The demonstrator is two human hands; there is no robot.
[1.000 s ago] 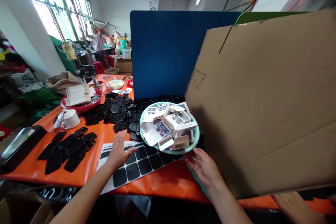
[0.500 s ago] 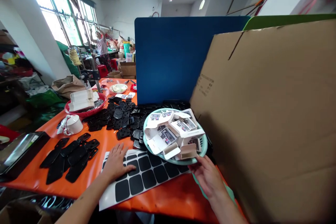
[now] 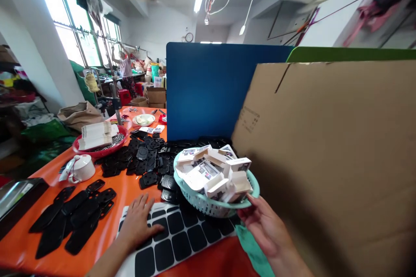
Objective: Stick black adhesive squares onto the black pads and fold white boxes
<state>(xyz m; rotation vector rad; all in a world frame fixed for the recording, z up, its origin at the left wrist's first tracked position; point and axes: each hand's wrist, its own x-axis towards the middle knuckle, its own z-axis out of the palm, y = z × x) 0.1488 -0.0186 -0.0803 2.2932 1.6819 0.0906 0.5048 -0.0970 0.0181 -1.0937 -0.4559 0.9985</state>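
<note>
Basket, pale green, sits at the near edge of the black pieces, over the far part of a sheet of black rounded squares. It holds a heap of white boxes, several with open ends. Right hand grips the basket's near right rim, thumb at the top, fingers curled beneath. Left hand lies on the sheet, fingers extended and thumb spread, gripping nothing. Whether the basket's base is lifted or resting cannot be fairly judged from this angle. Green cloth lies below the right hand. Cardboard stands to the basket's right; a blue panel stands behind.
</note>
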